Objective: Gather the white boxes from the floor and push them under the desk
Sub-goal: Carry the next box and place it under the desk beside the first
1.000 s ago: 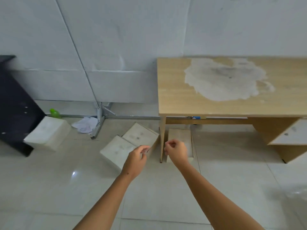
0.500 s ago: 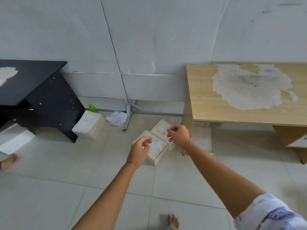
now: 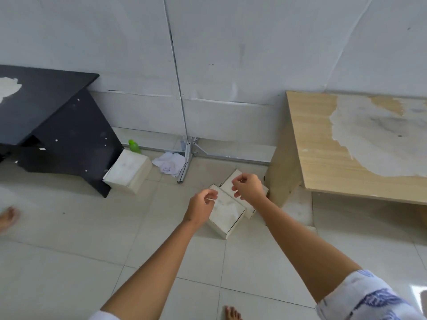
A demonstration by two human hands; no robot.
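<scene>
Two white boxes [image 3: 227,210] lie touching on the floor [image 3: 69,262] just beside the wooden desk [image 3: 323,158] leg; a third box [image 3: 128,170] leans against the black desk [image 3: 57,135]; your left hand [image 3: 199,209] and right hand [image 3: 249,187] hover above, fingers loosely curled, holding nothing; boxes look light, stiff cardboard; grip opposite side walls.

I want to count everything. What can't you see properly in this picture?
- Far box, head view: mostly behind the right hand.
- Space under the wooden desk: hidden by its top.
- Green bottle: lower part behind the box by the black desk.
- Foot: blurred, cut off.
</scene>
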